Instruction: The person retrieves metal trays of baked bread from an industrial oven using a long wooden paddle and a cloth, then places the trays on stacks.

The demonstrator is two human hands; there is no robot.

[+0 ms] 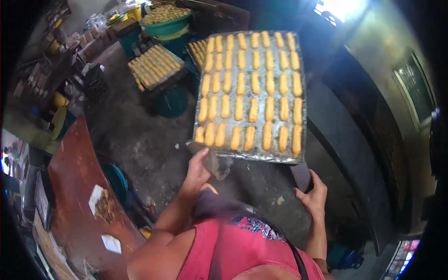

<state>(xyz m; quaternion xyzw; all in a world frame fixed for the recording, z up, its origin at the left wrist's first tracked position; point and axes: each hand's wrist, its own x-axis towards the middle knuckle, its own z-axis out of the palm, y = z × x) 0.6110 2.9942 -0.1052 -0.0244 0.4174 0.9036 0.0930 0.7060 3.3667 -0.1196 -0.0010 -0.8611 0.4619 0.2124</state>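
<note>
Surface, reddish-brown [74,168]: curving along the left side, carrying two white sheets. Held tray, rectangular, metal [256,154]: hanging in front of the person above the floor, bearing five rows of pastries, its near corners meeting the hands. Second tray [177,64]: sitting farther off to the left, carrying more yellow pieces. Basin, green, round [169,29]: standing behind the second tray, brimming with small pale pieces. Left hand [199,168]: closing, thumb uppermost, on a grey pad [211,161] at the near left corner. Right hand [313,193]: curling partly closed, gripping a purplish-grey pad [301,176] at the near right corner. White sheets [111,243]: lying apart, one adjoining brown bits. Pastries, finger-shaped, golden-yellow [253,110]: lying lengthwise, mostly separate.
</note>
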